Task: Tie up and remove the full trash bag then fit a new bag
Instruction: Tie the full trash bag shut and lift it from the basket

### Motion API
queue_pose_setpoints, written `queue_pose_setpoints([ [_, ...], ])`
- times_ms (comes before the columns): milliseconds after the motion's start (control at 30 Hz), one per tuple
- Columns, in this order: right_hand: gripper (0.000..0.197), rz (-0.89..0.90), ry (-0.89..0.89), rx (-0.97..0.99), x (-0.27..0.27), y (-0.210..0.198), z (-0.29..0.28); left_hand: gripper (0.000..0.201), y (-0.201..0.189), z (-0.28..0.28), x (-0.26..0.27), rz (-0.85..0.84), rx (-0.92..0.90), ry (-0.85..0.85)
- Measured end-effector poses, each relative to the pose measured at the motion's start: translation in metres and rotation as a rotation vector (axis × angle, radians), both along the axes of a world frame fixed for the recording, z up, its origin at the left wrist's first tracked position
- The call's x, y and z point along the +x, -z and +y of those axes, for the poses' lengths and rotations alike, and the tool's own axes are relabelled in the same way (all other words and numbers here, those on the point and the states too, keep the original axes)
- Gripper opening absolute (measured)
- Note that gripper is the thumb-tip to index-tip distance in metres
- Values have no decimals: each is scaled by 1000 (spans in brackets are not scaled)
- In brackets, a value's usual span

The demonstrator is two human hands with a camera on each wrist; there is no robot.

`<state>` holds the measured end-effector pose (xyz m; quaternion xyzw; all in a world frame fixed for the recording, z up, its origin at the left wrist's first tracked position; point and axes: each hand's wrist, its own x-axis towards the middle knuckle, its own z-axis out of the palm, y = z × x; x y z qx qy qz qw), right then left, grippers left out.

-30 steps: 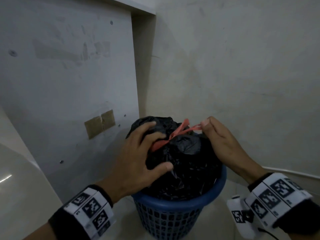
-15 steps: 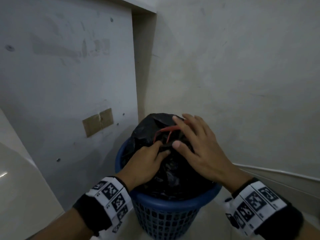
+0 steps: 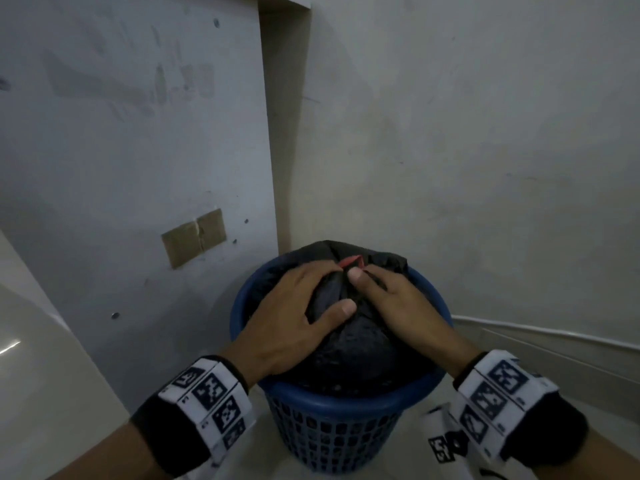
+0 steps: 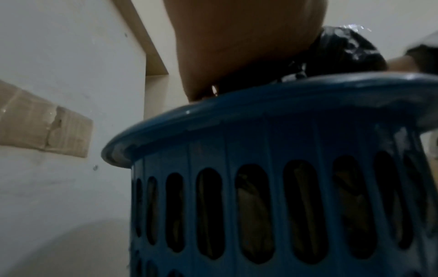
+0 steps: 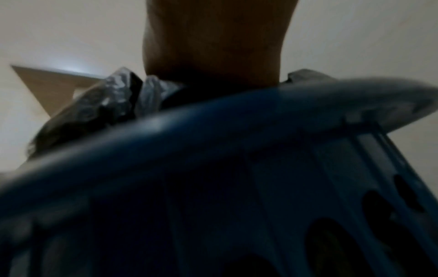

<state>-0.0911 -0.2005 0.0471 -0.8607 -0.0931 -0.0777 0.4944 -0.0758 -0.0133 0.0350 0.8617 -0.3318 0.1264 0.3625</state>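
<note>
A full black trash bag sits in a blue slotted basket, its top gathered with a red tie. My left hand lies over the bag's left top, fingers curled into the plastic and thumb pressed on the front. On the right, my right hand grips the gathered neck, its thumb just below the tie. The left wrist view shows my palm above the basket rim. The right wrist view is blurred, with the hand on crumpled bag plastic.
The basket stands on a pale floor in a wall corner. A grey panel with a brown tape patch is close on the left, with a pale slanted surface nearer. A skirting strip runs along the right wall.
A second ago my right hand pulled the red tie out to the right. Both hands have since closed in on the bag's top, and the bag sits lower in the basket.
</note>
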Motion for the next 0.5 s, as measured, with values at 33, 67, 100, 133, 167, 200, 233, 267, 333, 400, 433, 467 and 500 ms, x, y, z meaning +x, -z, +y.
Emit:
queue_pose_setpoints([
  [33,37,9,27,73,0,-3,-2,37,0,-2,-1,113,-7,36],
  [67,35,-4,64,97,1,-5,-4,34,0,-4,-2,199,-29,59],
  [100,32,-44,107,74,1,-5,-5,36,1,-7,-2,234,-61,59],
  [133,28,-102,158,11,2,-3,-6,40,1,-9,-2,255,-95,46],
  [167,28,-167,207,-77,0,-3,-7,44,1,-10,-2,277,-134,30],
  [200,34,-247,236,-172,-3,-3,-7,44,2,-12,-2,311,-188,23],
  [233,43,-329,228,-264,-6,-5,-8,42,1,-14,-2,353,-249,26],
  [267,52,-384,183,-351,-8,-7,-9,40,1,-15,-2,401,-313,37],
  [333,67,-339,13,-489,-14,-15,-7,40,-1,-14,0,524,-473,61],
  [400,80,-135,-152,-598,-16,-16,-4,46,-7,-11,1,692,-609,19],
  [433,83,-75,-190,-674,-18,-13,-2,50,-9,-9,4,748,-630,-35],
  [467,80,-80,-187,-735,-19,-8,1,54,-12,-7,5,749,-621,-98],
  [500,73,-136,-151,-745,-19,-3,3,56,-12,-5,7,688,-598,-163],
])
